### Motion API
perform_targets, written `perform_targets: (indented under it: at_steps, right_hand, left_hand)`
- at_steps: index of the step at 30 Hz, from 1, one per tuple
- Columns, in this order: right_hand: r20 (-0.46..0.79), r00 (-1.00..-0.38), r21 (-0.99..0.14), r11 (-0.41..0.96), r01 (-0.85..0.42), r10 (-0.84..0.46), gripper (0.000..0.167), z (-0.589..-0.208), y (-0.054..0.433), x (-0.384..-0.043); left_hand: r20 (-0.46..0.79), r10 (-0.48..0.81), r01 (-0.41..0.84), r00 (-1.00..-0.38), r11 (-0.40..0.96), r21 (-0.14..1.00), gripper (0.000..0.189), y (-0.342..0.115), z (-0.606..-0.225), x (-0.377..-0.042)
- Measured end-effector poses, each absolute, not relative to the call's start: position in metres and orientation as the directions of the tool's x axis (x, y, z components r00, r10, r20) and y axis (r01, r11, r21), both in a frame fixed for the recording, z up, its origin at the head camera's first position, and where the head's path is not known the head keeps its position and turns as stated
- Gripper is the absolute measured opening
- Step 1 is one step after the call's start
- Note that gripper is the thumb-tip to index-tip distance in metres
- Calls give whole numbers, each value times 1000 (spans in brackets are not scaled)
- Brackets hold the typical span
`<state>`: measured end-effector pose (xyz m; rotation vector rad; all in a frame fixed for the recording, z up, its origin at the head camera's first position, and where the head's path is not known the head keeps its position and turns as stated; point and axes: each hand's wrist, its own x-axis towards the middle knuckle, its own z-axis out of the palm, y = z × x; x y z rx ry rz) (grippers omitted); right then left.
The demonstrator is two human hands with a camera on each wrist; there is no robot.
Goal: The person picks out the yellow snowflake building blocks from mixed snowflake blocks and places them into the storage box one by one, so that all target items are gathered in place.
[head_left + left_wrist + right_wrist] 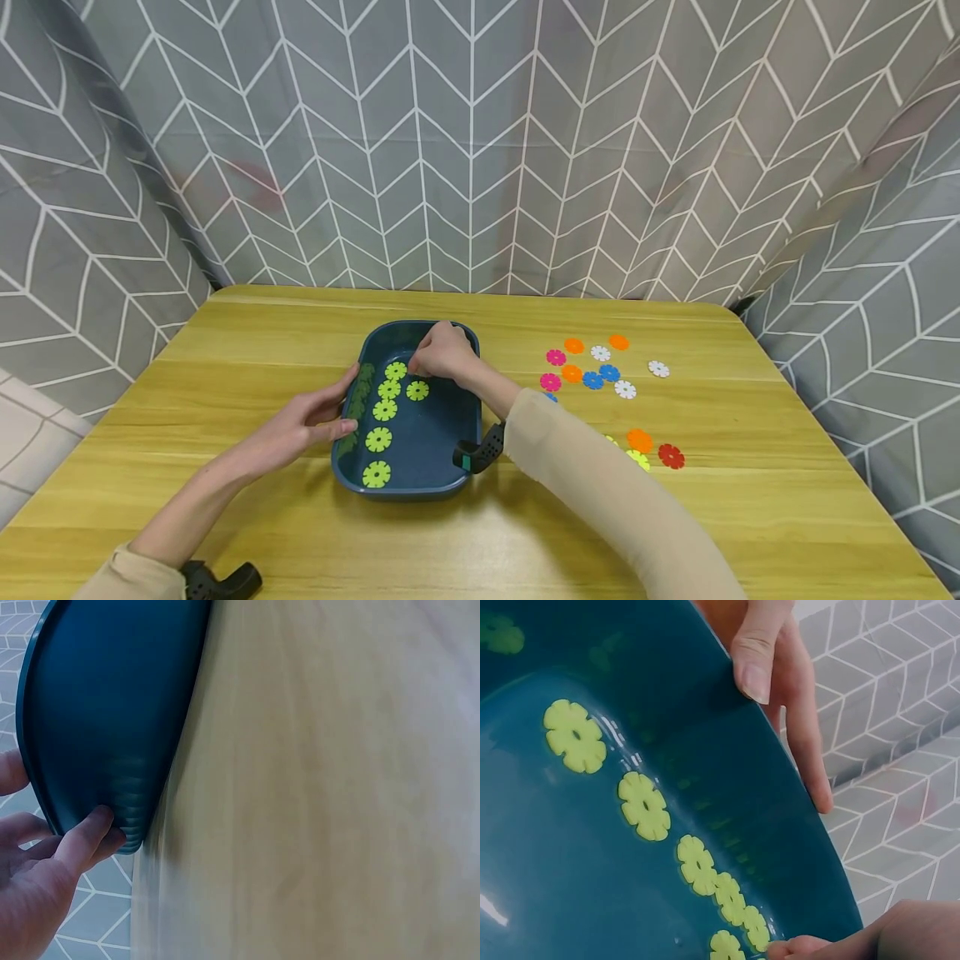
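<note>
A deep dark blue plastic tray (431, 450) stands on the table. My left hand (318, 415) grips its left wall, thumb over the rim and fingers outside; the left wrist view shows the fingers (86, 840) against the outer wall. Several yellow-green notched flower discs (378, 439) lie in a row along the tray's left side, with one disc (417, 390) beside the row. My right hand (444, 354) reaches into the far end, fingers bent, fingertips close by the far discs (756, 928). I cannot tell whether a disc is between its fingertips.
Right of the tray, loose discs lie scattered on the wooden table (285, 525): orange (640, 441), pink (551, 382), blue (592, 380), white (658, 368), red (671, 456) and yellow (638, 459). My right forearm overlaps some of them. A patterned grey curtain (472, 167) hangs behind the table.
</note>
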<state>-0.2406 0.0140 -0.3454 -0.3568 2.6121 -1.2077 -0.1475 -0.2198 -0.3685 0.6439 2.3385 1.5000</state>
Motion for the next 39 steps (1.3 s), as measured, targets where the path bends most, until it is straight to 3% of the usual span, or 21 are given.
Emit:
perform_targets:
  at_steps: [8, 20, 34, 39]
  right_hand:
    - [-153, -907, -819, 564, -105, -392, 16, -331, 20, -238]
    - [-142, -842, -952, 304, -27, -520, 19, -325, 39, -229]
    - [-83, -784, -978, 200, -53, -616, 28, -331, 63, -219]
    - [-68, -789, -979, 192, -64, -610, 29, -331, 79, -216]
  left_hand:
    - [-4, 513, 212, -859, 362, 908, 78, -219, -367, -147]
    - [-3, 510, 218, -860, 372, 902, 78, -219, -367, -147]
    - [2, 510, 221, -860, 369, 903, 78, -218, -367, -146]
    - [-2, 511, 216, -859, 367, 905, 78, -219, -367, -147]
